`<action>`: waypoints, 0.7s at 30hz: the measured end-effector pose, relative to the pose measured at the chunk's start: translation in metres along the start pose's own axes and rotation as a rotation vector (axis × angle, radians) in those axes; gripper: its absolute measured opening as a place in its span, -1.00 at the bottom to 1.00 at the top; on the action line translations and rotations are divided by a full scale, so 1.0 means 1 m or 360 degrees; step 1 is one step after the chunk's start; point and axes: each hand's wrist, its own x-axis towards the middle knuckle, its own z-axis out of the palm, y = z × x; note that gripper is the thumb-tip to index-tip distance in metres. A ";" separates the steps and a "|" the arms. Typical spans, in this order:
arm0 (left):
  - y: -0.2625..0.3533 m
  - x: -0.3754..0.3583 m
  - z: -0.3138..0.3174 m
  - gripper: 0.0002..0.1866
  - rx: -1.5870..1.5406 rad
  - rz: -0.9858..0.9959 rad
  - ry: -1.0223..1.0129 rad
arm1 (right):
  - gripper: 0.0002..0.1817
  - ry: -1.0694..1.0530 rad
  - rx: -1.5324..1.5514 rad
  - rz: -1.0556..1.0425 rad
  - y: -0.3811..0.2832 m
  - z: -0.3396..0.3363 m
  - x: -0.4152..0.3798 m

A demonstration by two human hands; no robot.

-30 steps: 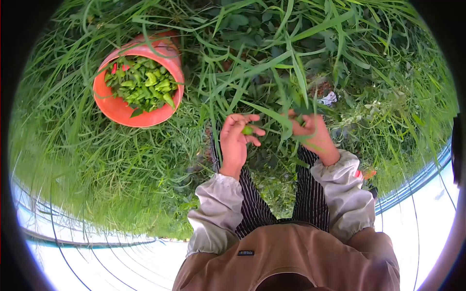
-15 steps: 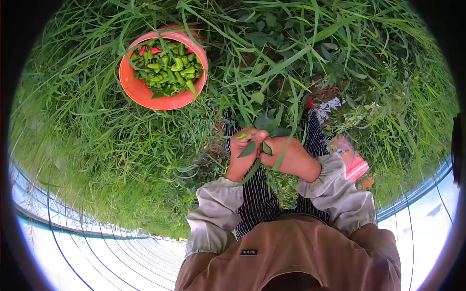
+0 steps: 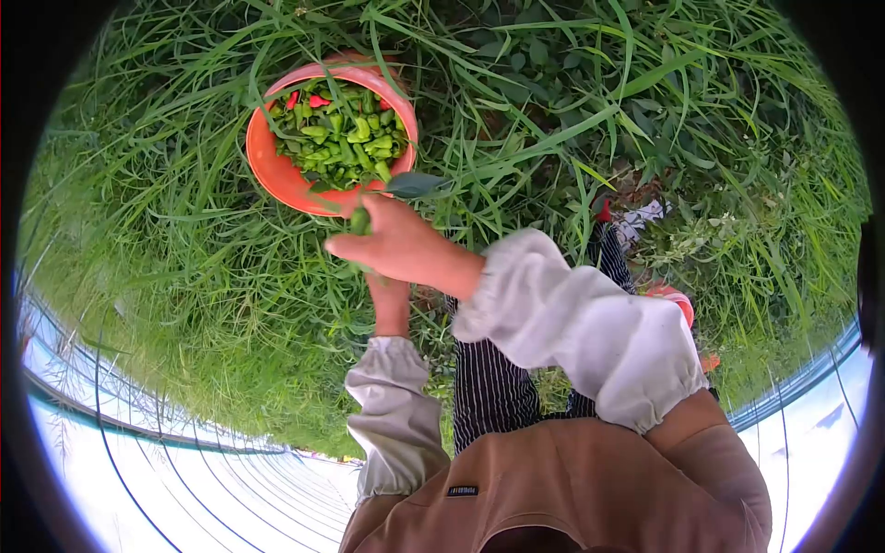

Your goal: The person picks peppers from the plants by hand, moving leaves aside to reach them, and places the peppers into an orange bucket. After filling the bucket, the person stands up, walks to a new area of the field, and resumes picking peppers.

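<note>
bucket (image 3: 274, 173) just beyond the right fingertips; i judge this the carrying step.
my right hand (image 3: 408, 247) seems to pinch a green pepper (image 3: 360, 219) between thumb and fingers; left hand (image 3: 388, 293) beneath them, grip hidden, can't tell. a clean release calls for fingertips over the opening.

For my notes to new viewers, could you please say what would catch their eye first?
Most likely the orange bucket of green peppers, ahead in the grass, with a few red ones towards its far rim. Next would come the right hand by the bucket's near side, with a single pepper at its fingers.
</note>
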 end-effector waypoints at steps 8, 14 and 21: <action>0.088 0.066 0.002 -0.49 -0.0188 -0.0026 0.0129 | -0.44 0.0101 -0.0358 0.0022 -0.019 -0.017 0.046; 0.094 0.020 0.058 -0.70 0.0186 0.0558 0.0304 | -0.78 0.0935 -0.0791 -0.0639 0.002 -0.157 0.057; 0.075 -0.045 0.210 -0.62 -0.0565 0.0402 -0.1165 | -0.43 0.0991 -0.1583 0.0248 0.116 -0.314 0.073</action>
